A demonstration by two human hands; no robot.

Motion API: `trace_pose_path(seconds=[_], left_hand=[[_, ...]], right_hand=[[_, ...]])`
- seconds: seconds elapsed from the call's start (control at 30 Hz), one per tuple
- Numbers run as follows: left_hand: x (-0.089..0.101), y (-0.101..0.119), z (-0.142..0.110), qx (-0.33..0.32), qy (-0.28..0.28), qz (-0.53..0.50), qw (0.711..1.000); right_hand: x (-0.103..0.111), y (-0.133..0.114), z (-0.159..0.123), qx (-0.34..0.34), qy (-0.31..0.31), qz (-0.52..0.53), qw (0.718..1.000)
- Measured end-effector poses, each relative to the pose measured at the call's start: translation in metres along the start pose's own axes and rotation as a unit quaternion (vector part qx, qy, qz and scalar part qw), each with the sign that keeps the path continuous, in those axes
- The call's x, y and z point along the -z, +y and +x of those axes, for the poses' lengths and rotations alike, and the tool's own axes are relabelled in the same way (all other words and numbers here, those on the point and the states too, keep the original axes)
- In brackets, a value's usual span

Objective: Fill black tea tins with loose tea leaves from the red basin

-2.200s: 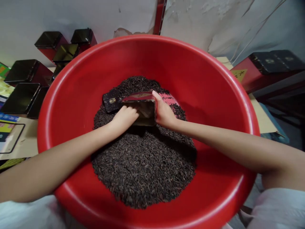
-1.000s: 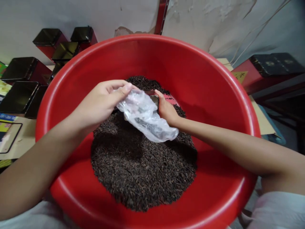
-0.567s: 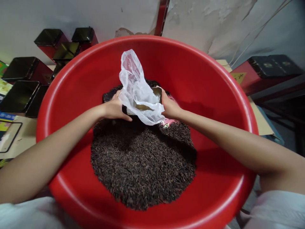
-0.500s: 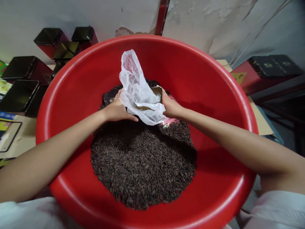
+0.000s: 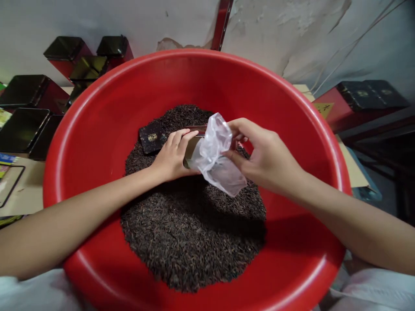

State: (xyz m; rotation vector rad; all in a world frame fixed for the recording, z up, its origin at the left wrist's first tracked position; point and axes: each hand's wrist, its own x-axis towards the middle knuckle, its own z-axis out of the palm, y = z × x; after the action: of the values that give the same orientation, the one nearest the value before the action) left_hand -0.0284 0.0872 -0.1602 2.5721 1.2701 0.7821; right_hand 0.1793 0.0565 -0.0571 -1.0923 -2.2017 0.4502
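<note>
A wide red basin (image 5: 301,129) holds a heap of dark loose tea leaves (image 5: 191,242). Over the heap, my left hand (image 5: 171,157) is closed around the left side of an open tea tin (image 5: 192,147), whose gold-coloured inside shows. A clear plastic bag (image 5: 223,175) sticks out of the tin's mouth, its top bunched and leaning right. My right hand (image 5: 269,155) pinches the bag between thumb and fingers. Just left of the tin, a black tin lid (image 5: 151,137) with gold characters lies on the leaves. The tin's lower part is hidden.
Several open red-and-black tins (image 5: 26,131) stand left of the basin on a cardboard-coloured surface (image 5: 30,185). To the right, closed tins with black lids (image 5: 363,95) stand near the wall (image 5: 275,34). Thin cables hang along that wall.
My right hand has moved off the tin's side and taken hold of the plastic bag. The bag's top has come down and toward the right. My left hand stays on the tin, slightly farther right.
</note>
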Motion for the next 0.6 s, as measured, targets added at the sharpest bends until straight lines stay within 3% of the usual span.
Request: trace_pose_path(seconds=[0.17,0.27,0.37,0.43,0.53,0.6], left_hand=[[-0.001,-0.008,-0.001,0.005,0.011,0.014,1.0],[-0.002,-0.011,-0.001,0.018,0.009,0.012,1.0],[-0.004,-0.009,-0.001,0.027,0.015,0.012,0.999],[-0.004,-0.005,-0.001,0.033,0.014,0.007,0.999],[-0.001,0.0,0.0,0.046,0.008,-0.003,0.999],[0.002,0.003,0.0,0.048,0.007,-0.005,0.999]], right_hand=[[0.019,0.008,0.004,-0.007,0.142,-0.087,0.986],[0.034,0.002,-0.002,-0.019,0.148,-0.108,0.983],[0.043,-0.016,-0.013,-0.002,0.15,0.005,0.989],[0.045,-0.031,-0.021,0.05,0.105,0.041,0.992],[0.039,-0.043,-0.028,0.123,-0.061,-0.007,0.991],[0.028,-0.036,-0.029,0.104,-0.126,-0.048,0.985]])
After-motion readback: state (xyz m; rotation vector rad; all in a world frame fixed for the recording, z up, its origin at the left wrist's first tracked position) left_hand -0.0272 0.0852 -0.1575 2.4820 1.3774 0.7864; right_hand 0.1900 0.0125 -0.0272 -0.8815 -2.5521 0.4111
